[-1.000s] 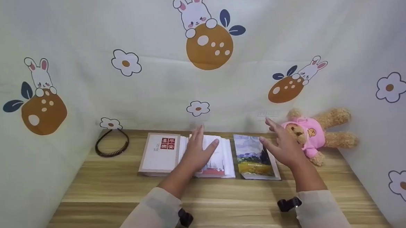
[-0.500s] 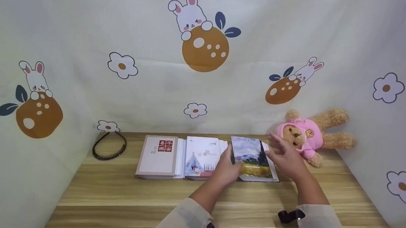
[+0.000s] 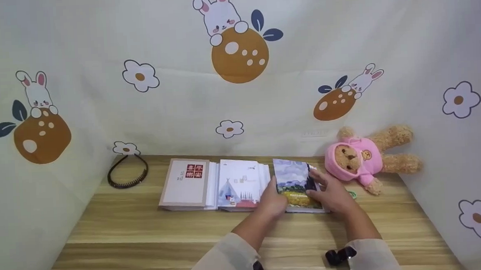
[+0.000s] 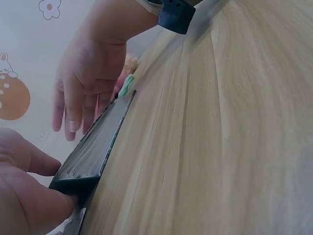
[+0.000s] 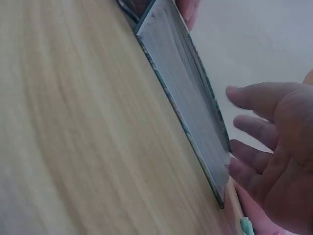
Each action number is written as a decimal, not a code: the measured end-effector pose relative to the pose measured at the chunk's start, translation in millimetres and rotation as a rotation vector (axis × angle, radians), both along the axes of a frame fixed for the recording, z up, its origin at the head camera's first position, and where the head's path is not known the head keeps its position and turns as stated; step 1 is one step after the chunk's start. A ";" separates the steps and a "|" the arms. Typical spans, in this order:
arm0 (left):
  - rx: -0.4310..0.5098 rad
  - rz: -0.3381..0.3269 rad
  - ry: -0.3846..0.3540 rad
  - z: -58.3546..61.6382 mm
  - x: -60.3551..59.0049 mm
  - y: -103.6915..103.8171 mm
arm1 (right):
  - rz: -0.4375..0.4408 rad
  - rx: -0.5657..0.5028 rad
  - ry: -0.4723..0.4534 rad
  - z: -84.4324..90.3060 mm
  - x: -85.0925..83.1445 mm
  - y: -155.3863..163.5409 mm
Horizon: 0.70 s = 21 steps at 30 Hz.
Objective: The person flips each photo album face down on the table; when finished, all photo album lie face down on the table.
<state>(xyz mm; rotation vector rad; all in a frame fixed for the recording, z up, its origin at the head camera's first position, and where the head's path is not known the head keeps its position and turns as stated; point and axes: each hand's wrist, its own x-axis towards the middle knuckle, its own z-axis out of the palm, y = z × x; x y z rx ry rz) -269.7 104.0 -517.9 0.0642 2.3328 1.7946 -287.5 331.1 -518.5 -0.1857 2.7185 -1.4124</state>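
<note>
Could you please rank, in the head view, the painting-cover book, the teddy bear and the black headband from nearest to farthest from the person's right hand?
1. Painting-cover book: under the right hand, touching it.
2. Teddy bear: just right of the hand, by the wall.
3. Black headband: far left, at the back corner.

Landscape-painted book point(image 3: 295, 184); pink-hooded tan bear point(image 3: 363, 158); black headband point(image 3: 128, 174).

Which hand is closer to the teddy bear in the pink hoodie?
The right hand. It rests on the right side of the painting-cover book, just left of the teddy bear. The left hand grips the book's left edge, farther from the bear.
</note>
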 end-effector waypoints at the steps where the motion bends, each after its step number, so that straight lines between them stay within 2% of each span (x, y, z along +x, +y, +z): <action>1: 0.015 -0.003 0.007 -0.8 -0.2 -0.1 | -0.004 0.017 -0.009 -0.2 0.6 -0.3; 6: 0.066 -0.004 0.016 -0.3 -0.7 -3.7 | -0.001 0.069 -0.019 0.8 1.1 -3.5; 10: 0.094 0.009 -0.002 7.5 -1.8 -7.5 | 0.003 0.065 -0.019 3.0 0.8 -7.9; 15: 0.159 0.016 0.032 24.0 -3.9 -9.1 | 0.008 -0.065 -0.035 8.7 4.3 -15.6; 21: 0.182 0.019 0.033 45.3 -0.5 -11.0 | 0.025 -0.228 -0.049 28.9 11.8 -31.9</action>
